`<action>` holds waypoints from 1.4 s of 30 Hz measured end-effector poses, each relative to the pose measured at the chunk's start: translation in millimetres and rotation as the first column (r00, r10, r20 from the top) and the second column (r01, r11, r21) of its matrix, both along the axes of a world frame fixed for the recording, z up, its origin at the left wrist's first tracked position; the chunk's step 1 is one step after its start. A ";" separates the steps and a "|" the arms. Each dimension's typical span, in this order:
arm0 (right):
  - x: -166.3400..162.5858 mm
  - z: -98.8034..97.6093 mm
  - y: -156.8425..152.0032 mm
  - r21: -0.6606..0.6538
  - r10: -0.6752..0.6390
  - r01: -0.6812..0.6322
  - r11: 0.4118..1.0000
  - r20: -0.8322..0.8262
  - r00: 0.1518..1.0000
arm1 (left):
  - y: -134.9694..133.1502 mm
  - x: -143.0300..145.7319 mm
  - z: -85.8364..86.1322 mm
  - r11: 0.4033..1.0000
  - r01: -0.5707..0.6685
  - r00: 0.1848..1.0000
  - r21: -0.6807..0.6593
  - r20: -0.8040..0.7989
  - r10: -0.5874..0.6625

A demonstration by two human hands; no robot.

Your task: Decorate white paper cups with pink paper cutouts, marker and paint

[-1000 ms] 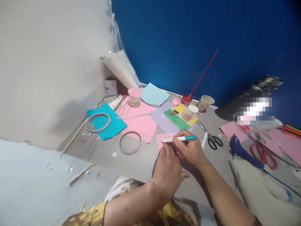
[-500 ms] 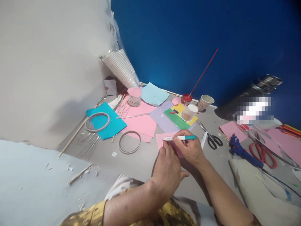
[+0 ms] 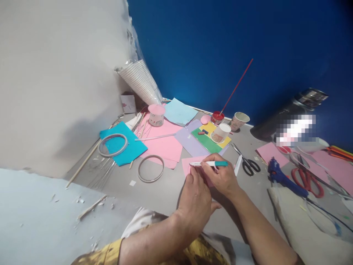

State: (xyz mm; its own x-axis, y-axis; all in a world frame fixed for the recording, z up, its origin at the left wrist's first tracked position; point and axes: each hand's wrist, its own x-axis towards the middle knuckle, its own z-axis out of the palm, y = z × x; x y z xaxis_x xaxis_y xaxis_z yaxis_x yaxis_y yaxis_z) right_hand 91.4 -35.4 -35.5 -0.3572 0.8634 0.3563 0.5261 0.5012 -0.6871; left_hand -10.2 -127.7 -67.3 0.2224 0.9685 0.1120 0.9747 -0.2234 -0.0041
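Note:
My right hand [image 3: 222, 179] grips a white marker [image 3: 221, 163] with a teal end, lying nearly level, its tip pointing left over a small pink sheet of paper [image 3: 189, 161]. A curved drawn line shows on that sheet near the tip. My left hand [image 3: 194, 197] lies flat on the sheet's lower part, fingers stretched out and thumb to the side, covering much of it. Just beyond the hands are green and yellow paper [image 3: 202, 140] and an upturned paper cup [image 3: 221, 133]. Black-handled scissors [image 3: 249, 165] lie to the right.
Two rings [image 3: 151, 180] lie left, one on a blue sheet [image 3: 131, 156]. A pink-topped cup [image 3: 156, 117] stands behind. Rightward are a blue glue gun [image 3: 286, 178], red-handled scissors [image 3: 307, 182] and a dark flask [image 3: 275, 121]. Stacked cups [image 3: 142, 81] lean in the corner.
The whole view has shifted slightly. Both hands hold nearly the same place on the pink sheet, with the marker tip still near the curved line.

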 end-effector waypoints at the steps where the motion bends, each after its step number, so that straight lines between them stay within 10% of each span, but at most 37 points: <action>1: 1.4 -0.1 1.4 0.019 -0.037 0.037 0.999 -0.013 0.999 | -0.1 0.1 0.1 1.000 -0.005 1.000 0.006 -0.008 0.005; 42: 7.5 1.7 13.5 0.169 -0.254 0.261 0.950 -0.058 0.965 | 6.4 -10.8 16.8 0.999 0.033 0.999 -0.034 0.002 -0.033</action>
State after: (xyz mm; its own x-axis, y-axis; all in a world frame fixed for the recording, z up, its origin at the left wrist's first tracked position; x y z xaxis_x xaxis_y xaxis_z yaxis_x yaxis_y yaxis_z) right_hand 98.9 -22.0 -33.8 -0.1153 0.8479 0.5174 0.6301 0.4651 -0.6218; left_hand -21.0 -121.3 -50.5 0.2545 0.9638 0.0797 0.9667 -0.2558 0.0060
